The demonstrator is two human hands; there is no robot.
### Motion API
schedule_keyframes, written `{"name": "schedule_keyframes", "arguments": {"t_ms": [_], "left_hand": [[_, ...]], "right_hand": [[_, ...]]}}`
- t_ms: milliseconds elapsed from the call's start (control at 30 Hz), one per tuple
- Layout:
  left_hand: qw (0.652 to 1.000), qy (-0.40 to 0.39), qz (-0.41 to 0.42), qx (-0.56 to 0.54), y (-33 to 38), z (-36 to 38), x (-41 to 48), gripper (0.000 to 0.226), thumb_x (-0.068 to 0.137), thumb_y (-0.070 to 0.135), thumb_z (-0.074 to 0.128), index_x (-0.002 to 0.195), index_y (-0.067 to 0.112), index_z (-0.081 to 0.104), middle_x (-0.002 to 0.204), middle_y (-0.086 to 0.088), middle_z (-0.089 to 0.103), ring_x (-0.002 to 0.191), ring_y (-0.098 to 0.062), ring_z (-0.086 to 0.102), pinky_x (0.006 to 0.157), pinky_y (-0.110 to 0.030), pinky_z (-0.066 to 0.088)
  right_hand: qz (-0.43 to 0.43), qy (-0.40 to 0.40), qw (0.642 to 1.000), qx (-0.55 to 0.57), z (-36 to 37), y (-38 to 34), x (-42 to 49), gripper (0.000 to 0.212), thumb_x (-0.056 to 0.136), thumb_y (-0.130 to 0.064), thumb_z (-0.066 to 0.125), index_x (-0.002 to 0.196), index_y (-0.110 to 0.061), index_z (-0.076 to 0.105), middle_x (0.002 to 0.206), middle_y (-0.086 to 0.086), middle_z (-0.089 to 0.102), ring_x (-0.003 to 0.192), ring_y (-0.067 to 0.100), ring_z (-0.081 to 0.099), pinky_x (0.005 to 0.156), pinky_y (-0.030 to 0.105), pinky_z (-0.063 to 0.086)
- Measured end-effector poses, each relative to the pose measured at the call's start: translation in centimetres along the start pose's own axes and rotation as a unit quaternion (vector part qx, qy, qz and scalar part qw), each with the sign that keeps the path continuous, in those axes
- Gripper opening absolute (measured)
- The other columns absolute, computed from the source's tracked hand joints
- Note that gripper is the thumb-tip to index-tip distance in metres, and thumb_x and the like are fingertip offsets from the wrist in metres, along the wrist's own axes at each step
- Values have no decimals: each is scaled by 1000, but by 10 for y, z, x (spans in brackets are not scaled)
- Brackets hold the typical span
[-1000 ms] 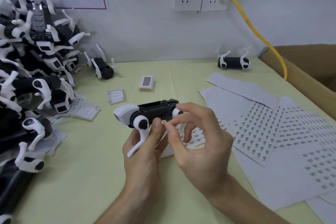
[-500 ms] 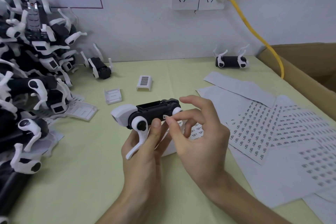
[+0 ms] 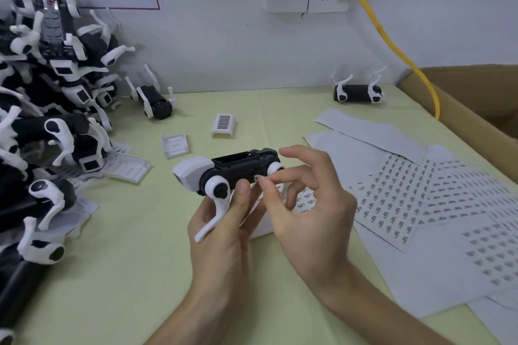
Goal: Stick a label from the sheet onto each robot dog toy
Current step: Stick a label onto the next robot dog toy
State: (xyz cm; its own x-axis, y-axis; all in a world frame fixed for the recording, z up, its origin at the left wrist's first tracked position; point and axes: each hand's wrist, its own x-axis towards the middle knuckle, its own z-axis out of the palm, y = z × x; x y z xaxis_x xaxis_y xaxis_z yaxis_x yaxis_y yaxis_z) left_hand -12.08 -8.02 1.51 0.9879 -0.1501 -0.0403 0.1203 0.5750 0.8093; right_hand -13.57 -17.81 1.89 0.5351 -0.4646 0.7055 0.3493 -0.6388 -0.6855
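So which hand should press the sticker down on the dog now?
The right hand, probably. Its fingertips are already at the small label on the dog's side, while the left hand grips the dog from below and is busy steadying it.

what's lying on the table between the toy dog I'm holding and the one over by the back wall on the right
In the head view, only bare table lies between the held toy dog and the far toy dog. The label sheets sit just right of that stretch.

Left hand (image 3: 221, 232) holds robot dog toy (image 3: 232, 169) above counter (image 3: 126, 274); right hand (image 3: 308, 210) thumb presses label (image 3: 257, 177) on toy's side.
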Motion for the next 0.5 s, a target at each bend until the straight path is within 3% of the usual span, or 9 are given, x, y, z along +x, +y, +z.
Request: {"name": "schedule_keyframes", "arguments": {"t_ms": [133, 267, 500], "left_hand": [[1000, 4, -4, 1, -1, 0, -1, 7, 89, 21, 72, 93, 18, 78, 106, -8, 77, 109, -29, 74, 95, -38, 59], [1000, 3, -9, 3, 0, 0, -1, 11, 89, 22, 77, 99, 18, 79, 114, -11, 77, 111, -31, 73, 97, -42, 59], [1000, 6, -8, -3, -1, 1, -2, 20, 87, 23, 71, 103, 12, 76, 112, -12, 77, 109, -30, 74, 91, -36, 61]], "right_hand": [[2, 2, 1000, -2, 0, 1, -1, 34, 78, -6, 82, 107, -13, 66, 74, -15, 69, 53, 12, 55, 64, 24, 50], [4, 5, 1000, -5, 1, 0, 0, 33, 78, -7, 81, 106, -14, 66, 73, -14, 69, 52, 13, 56, 62, 26, 50], [6, 6, 1000, -4, 1, 1, 0, 32, 78, -6, 81, 105, -14, 67, 72, -14, 67, 52, 12, 56, 63, 21, 49]]}}
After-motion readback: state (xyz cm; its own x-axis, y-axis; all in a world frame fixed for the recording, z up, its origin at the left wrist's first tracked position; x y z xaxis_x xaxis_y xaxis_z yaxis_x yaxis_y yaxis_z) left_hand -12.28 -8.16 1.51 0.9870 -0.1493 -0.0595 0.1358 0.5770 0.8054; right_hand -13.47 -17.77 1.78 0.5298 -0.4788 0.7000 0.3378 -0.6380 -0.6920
